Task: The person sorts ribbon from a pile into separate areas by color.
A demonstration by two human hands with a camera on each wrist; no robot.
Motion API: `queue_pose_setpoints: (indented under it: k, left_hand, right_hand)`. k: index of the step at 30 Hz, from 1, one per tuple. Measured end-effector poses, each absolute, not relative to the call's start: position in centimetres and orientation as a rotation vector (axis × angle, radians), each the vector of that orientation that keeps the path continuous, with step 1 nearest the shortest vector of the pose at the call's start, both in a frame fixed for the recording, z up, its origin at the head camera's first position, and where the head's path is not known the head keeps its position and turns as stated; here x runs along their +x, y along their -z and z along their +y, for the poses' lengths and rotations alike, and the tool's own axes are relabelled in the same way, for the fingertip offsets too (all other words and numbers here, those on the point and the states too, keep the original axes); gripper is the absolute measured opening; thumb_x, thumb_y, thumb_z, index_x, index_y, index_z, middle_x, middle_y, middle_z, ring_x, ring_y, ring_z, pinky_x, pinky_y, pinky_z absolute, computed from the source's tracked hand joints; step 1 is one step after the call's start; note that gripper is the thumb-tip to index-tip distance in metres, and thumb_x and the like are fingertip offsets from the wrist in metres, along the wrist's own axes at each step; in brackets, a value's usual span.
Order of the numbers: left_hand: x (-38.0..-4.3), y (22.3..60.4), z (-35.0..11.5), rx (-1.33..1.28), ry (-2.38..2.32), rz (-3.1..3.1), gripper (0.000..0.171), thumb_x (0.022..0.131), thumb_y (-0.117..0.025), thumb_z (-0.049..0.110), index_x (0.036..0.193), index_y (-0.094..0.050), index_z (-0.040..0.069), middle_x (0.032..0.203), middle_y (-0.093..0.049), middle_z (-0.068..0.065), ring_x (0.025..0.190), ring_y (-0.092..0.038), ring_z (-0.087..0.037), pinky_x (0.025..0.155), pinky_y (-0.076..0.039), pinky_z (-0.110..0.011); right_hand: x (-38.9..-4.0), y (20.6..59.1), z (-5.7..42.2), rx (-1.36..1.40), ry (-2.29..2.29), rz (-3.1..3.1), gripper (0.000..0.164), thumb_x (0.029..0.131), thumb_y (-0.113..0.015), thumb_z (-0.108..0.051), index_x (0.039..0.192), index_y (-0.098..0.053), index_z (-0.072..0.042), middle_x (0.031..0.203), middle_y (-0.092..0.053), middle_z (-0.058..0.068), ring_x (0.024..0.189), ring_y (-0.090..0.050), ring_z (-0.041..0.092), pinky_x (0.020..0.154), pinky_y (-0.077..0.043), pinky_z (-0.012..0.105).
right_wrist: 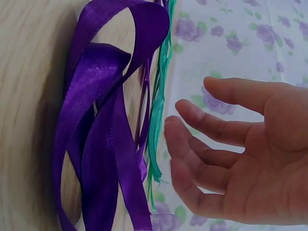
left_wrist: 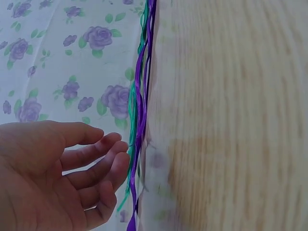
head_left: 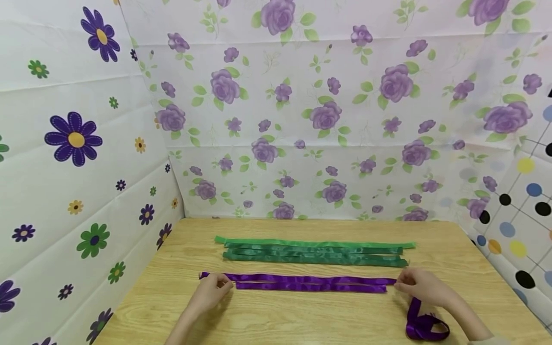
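Two purple ribbon strips point(head_left: 310, 287) lie side by side across the table, the upper one reaching farther at both ends. By their left end is my left hand point(head_left: 210, 291), its fingertips close to the upper strip. In the left wrist view this hand's fingers are loosely bent, thumb apart, and nothing shows between them. My right hand point(head_left: 424, 286) is at the upper strip's right end; whether it touches is unclear. The right wrist view shows its fingers relaxed and apart from the thumb, holding nothing. A loose purple ribbon coil point(right_wrist: 98, 139) sits below the right hand.
Behind the purple strips, several dark green ribbon strips point(head_left: 310, 258) and a longer bright green strip point(head_left: 276, 242) lie parallel on the wooden table point(head_left: 276, 318). Floral cloth point(head_left: 302, 177) hangs along the table's back edge, with patterned sheets at both sides.
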State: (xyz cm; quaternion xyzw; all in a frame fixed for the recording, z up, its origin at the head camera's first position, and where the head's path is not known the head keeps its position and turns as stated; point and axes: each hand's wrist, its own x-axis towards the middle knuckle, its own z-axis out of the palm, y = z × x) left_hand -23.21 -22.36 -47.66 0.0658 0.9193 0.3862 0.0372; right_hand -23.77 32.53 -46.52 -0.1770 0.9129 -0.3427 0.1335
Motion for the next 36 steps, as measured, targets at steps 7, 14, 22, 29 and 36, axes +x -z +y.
queue_pose_setpoints:
  k: [7,14,22,29,36]
  left_hand:
    - [-23.3,47.4,-22.0,0.231,-1.123,2.823,0.018,0.097,-0.058,0.016,0.091,-0.070,0.005,0.076,-0.066,-0.006,0.062,-0.057,-0.016,0.054,-0.044,-0.028]
    - [-23.2,46.7,-21.3,0.318,-0.950,2.891,0.016,0.096,-0.056,0.014,0.091,-0.070,0.008,0.081,-0.068,-0.002,0.069,-0.057,-0.010,0.058,-0.045,-0.026]
    - [-23.2,46.5,-20.6,0.593,-0.884,2.783,0.016,0.097,-0.057,0.014,0.099,-0.070,0.006,0.089,-0.069,-0.003,0.075,-0.057,-0.008,0.061,-0.047,-0.024]
    - [-23.3,47.0,-19.6,0.722,-0.904,2.722,0.020,0.098,-0.056,0.019,0.106,-0.070,0.006,0.096,-0.069,-0.002,0.081,-0.057,-0.005,0.068,-0.049,-0.023]
    - [-23.1,47.8,-19.4,0.721,-0.931,2.649,0.019,0.098,-0.056,0.022,0.103,-0.069,0.007,0.095,-0.068,0.000,0.080,-0.056,-0.004,0.068,-0.048,-0.022]
  right_hand:
    - [-23.1,45.5,32.2,-0.488,0.879,2.661,0.025,0.096,-0.059,-0.027,0.096,-0.064,-0.002,0.080,-0.063,0.004,0.066,-0.053,0.009,0.056,-0.042,0.026]
    - [-22.2,45.2,32.2,-0.449,0.840,2.643,0.019,0.095,-0.061,-0.024,0.094,-0.063,-0.005,0.074,-0.058,0.005,0.058,-0.056,0.013,0.053,-0.041,0.026]
    - [-21.4,45.3,32.0,-0.441,0.700,2.713,0.020,0.091,-0.065,-0.026,0.097,-0.064,-0.007,0.079,-0.064,0.000,0.060,-0.055,0.007,0.057,-0.042,0.026]
    - [-20.8,45.6,31.6,-0.334,0.580,2.781,0.029,0.082,-0.075,-0.031,0.098,-0.064,-0.010,0.082,-0.062,-0.003,0.065,-0.048,0.008,0.059,-0.041,0.027]
    - [-20.2,46.6,31.7,-0.335,0.637,2.711,0.034,0.077,-0.080,-0.031,0.095,-0.060,-0.011,0.079,-0.058,0.001,0.067,-0.049,0.013,0.059,-0.041,0.030]
